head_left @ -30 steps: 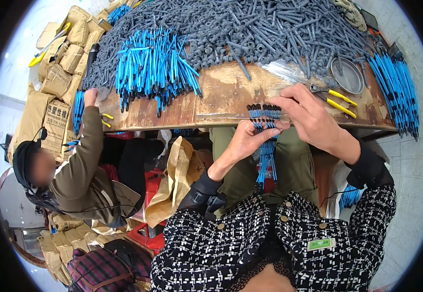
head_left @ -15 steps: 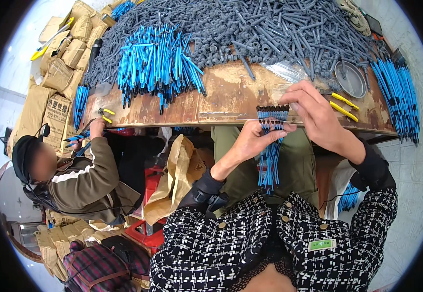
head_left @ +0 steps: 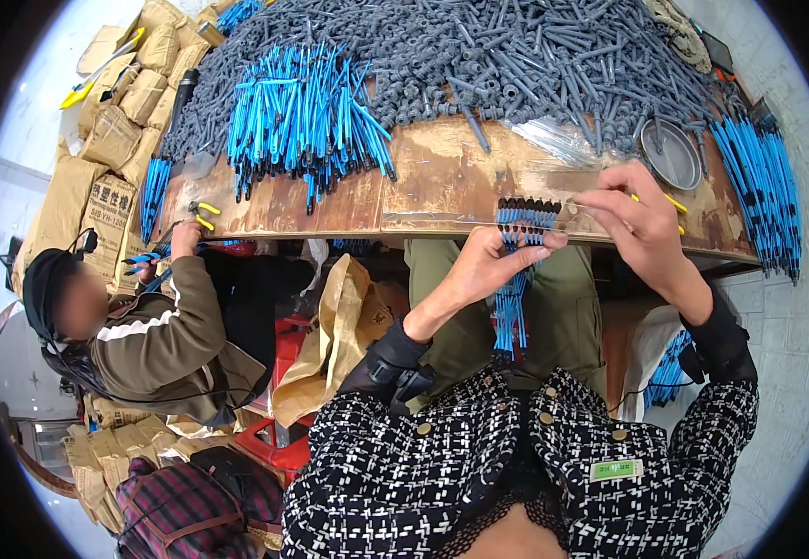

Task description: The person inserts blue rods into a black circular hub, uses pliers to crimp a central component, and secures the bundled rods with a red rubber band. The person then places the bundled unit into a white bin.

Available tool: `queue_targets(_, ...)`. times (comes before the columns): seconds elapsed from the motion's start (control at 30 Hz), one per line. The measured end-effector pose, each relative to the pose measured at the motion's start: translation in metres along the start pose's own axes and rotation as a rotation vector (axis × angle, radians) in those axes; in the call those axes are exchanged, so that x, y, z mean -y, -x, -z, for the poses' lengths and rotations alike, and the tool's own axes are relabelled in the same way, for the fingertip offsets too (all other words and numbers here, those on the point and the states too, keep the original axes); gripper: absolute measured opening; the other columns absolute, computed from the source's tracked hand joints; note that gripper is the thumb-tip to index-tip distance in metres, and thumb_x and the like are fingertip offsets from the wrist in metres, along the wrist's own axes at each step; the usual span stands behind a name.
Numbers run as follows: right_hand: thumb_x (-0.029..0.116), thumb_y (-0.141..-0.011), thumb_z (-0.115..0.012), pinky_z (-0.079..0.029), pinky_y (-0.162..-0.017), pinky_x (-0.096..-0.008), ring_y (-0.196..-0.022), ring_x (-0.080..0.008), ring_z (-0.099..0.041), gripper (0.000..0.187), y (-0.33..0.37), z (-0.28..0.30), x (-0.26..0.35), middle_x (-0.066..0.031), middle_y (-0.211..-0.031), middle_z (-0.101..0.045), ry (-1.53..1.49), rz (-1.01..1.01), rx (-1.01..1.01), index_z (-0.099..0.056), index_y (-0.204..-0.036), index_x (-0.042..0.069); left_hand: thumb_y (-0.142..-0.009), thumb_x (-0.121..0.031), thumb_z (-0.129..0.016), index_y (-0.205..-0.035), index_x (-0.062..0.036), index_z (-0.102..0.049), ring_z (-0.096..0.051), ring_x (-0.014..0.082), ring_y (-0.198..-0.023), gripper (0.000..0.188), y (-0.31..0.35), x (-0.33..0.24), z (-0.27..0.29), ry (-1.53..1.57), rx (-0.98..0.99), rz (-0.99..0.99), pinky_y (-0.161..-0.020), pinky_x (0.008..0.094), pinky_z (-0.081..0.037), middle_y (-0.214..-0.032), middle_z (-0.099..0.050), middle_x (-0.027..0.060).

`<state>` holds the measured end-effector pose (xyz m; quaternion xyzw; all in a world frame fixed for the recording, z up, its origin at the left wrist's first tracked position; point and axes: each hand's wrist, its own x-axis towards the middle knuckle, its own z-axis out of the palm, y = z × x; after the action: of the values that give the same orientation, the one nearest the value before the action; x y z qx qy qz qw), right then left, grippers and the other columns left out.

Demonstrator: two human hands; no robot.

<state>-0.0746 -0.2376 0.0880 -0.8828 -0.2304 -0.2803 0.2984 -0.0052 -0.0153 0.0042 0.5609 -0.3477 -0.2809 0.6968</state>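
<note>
My left hand [head_left: 481, 268] is closed around a bundle of thin blue tubes with black tips [head_left: 512, 312] at the table's front edge. The black tips stand up in a row above my fingers, and the tubes hang down over my lap. A thin, pale strand [head_left: 441, 222] lies across the bundle just below the tips and sticks out to the left. Just right of the tips, my right hand [head_left: 648, 224] is closed in a pinch on the strand's right end. Whether the strand is wire or plastic I cannot tell.
A large heap of grey plastic parts [head_left: 479, 56] covers the back of the wooden table [head_left: 432, 177]. Blue tubes [head_left: 302, 112] are piled left; clear strips [head_left: 553, 142], a round metal dish [head_left: 671, 154] and yellow-handled pliers [head_left: 674, 203] lie right. A co-worker [head_left: 162, 326] sits left.
My right hand has moved right and slightly down from above the bundle, its fingers now pinched on the strand. My left hand keeps its hold on the tubes.
</note>
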Motion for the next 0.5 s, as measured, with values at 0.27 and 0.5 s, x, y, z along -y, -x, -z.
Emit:
queue_targets(0.27, -0.007, -0.071, -0.07, -0.047, -0.068, -0.036, -0.082, -0.0258, -0.056, 0.039, 0.004, 0.008, 0.012, -0.009, -0.091, -0.058, 0.162, 0.095, -0.029, -0.068, -0.109, 0.002, -0.094, 0.0, -0.06, -0.111, 0.0029, -0.068, -0.065, 0.0204, -0.11, 0.019, 0.0, -0.005, 0.001, -0.058, 0.003, -0.014, -0.095, 0.0331, -0.052, -0.114, -0.07, 0.0138)
queue_targets(0.5, -0.006, -0.067, -0.066, -0.048, -0.071, -0.0403, -0.084, -0.0291, -0.058, 0.04, 0.004, 0.004, 0.002, -0.0101, -0.093, -0.059, 0.265, 0.123, -0.02, -0.067, -0.106, 0.002, -0.094, 0.0, -0.059, -0.11, 0.0029, -0.068, -0.065, 0.0216, -0.111, 0.018, 0.002, -0.001, 0.0, 0.018, 0.014, -0.001, -0.096, 0.0336, -0.052, -0.113, -0.07, 0.0146)
